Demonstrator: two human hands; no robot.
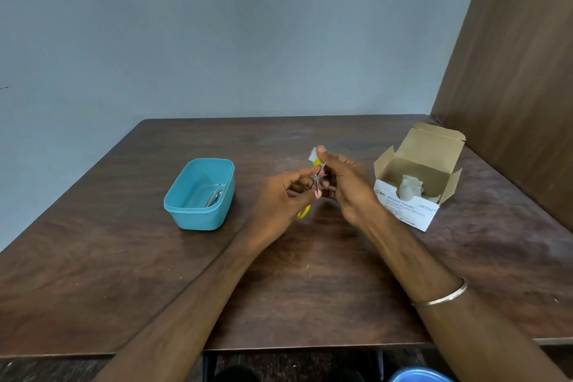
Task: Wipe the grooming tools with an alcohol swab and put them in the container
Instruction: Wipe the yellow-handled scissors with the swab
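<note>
Above the middle of the table my left hand [280, 195] grips small yellow-handled scissors [317, 179]; a yellow handle loop sticks out below the palm. My right hand [348, 187] pinches a white alcohol swab [313, 154] between thumb and fingers at the upper end of the scissors. The metal blades show between the two hands. The teal plastic container [198, 214] stands to the left of my hands and holds a metal grooming tool [214, 195].
An open white box of alcohol swabs [412, 209] stands at the right, with crumpled white wrappers inside. A brown wooden panel rises at the far right. A blue round object [417, 375] shows below the table's front edge. The wooden table [124, 273] fills the lower view.
</note>
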